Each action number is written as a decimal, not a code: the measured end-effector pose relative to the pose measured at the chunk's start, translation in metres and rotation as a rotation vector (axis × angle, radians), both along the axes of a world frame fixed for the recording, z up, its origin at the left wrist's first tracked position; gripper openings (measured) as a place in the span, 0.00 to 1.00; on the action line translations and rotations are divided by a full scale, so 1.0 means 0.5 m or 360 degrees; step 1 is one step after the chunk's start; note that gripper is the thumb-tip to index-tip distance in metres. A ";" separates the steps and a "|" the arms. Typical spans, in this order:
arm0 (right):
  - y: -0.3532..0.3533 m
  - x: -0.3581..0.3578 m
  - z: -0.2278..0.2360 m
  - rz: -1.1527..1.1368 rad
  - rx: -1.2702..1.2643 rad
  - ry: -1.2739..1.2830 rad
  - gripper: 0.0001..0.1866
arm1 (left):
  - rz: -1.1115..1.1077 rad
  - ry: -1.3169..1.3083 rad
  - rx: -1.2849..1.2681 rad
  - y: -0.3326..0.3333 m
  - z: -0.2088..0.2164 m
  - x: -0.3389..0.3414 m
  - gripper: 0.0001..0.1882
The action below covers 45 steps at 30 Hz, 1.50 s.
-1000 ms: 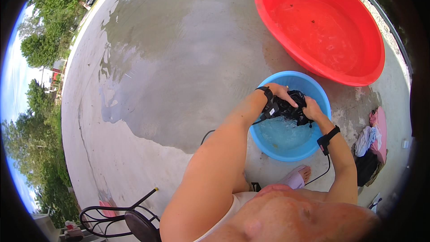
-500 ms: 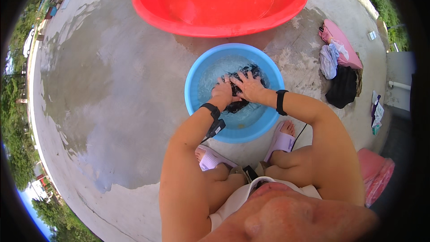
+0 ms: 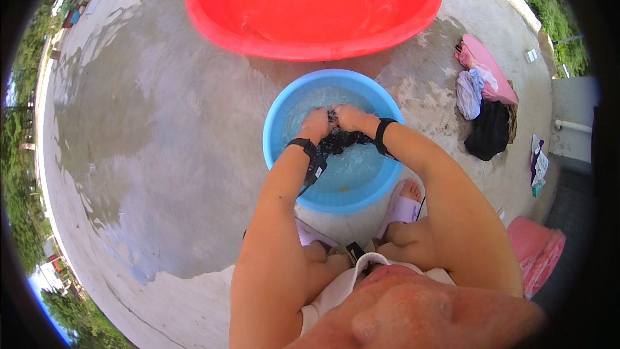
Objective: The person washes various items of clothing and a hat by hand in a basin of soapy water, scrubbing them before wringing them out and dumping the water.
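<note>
A round blue basin [image 3: 270, 130] of water stands on the ground in front of my feet. In it lies a wet black cloth [image 3: 338, 143], partly under the water; its exact kind cannot be made out. My left hand [image 3: 316, 122] is closed on the cloth's far part, fingers curled down into the water. Close beside it, my right hand [image 3: 351, 117] also grips the cloth, with its fingertips hidden. A bit of black fabric shows between the two hands. Dark bands circle both wrists, and the left one carries a small black box [image 3: 316, 169].
Beyond the basin sits a large red tub [image 3: 323, 50]. To the right are a pink basin [image 3: 485, 64], pale clothes [image 3: 469, 94] and a black garment [image 3: 487, 130]. A pink plastic-wrapped thing [image 3: 537, 255] stands near my right elbow. Wet patches cover the concrete [image 3: 181, 155].
My hands have gone from spread fingers pressing on the cloth to closed grips at its far part. The black cloth has changed shape, its near part trailing toward the basin's right side.
</note>
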State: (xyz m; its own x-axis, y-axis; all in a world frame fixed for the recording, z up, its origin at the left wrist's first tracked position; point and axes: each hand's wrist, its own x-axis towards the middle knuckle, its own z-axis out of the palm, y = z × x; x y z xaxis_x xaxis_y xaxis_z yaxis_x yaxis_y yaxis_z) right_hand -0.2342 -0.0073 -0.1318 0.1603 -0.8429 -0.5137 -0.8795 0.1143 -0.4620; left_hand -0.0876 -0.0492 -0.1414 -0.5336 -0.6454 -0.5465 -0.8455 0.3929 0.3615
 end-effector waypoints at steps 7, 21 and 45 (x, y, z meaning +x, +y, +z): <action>-0.031 -0.052 0.193 -0.0066 0.0646 -0.0644 0.25 | 0.1155 0.0604 0.1336 -0.073 0.154 0.097 0.38; 0.097 0.084 0.114 0.0691 0.0114 0.0525 0.40 | -0.0227 -0.0537 0.0174 0.098 0.074 0.046 0.59; -0.033 -0.089 0.195 0.0338 0.0992 -0.0509 0.37 | 0.0569 0.0031 0.1058 -0.054 0.229 0.071 0.61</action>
State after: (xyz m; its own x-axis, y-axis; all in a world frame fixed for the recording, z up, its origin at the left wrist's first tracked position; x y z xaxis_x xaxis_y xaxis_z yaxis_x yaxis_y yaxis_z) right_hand -0.2787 -0.0240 -0.0343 0.5104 -0.3432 -0.7885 -0.7449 0.2817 -0.6048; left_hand -0.0518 -0.0763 -0.0270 -0.3670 -0.3186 -0.8740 -0.8717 -0.2102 0.4427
